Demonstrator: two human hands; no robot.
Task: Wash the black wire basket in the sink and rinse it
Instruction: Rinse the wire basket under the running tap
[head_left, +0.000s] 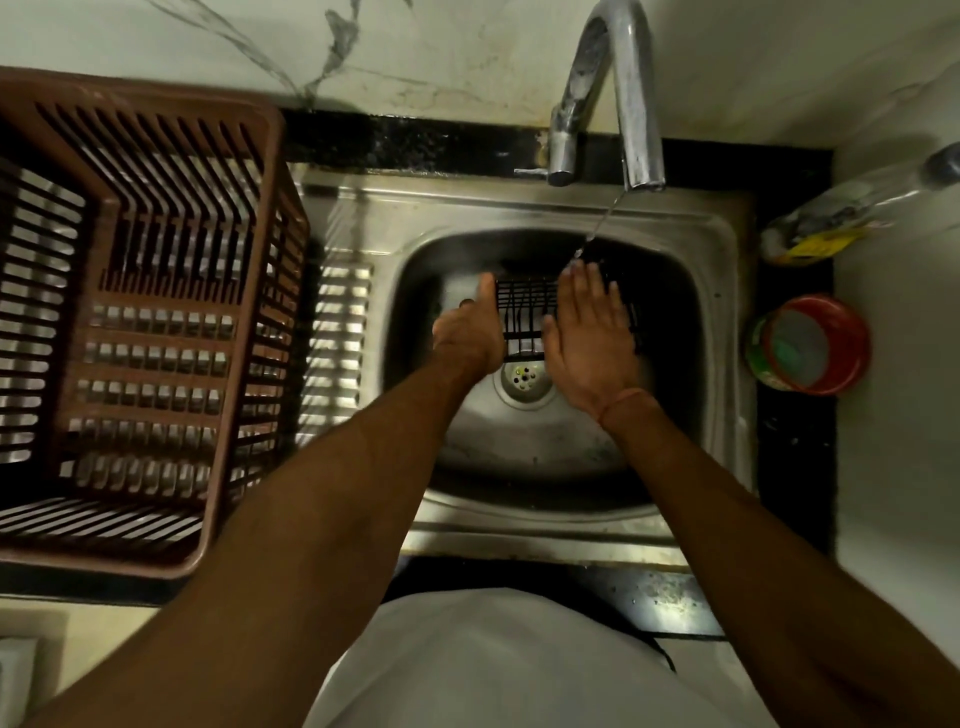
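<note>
Holding the black wire basket (524, 317) low in the sink (722, 244), I am gripping its left side with my left hand (470, 332). My right hand (587, 322) is lying flat and open on its right side, under the tap water (602, 221).

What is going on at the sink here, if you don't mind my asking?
A person is washing a black wire basket in the steel sink. The left hand grips its left side, thumb along the edge, while the right hand lies flat on it with fingers straight. Water runs from the tap onto the right fingertips. A brown plastic crate sits on the drainboard.
</note>
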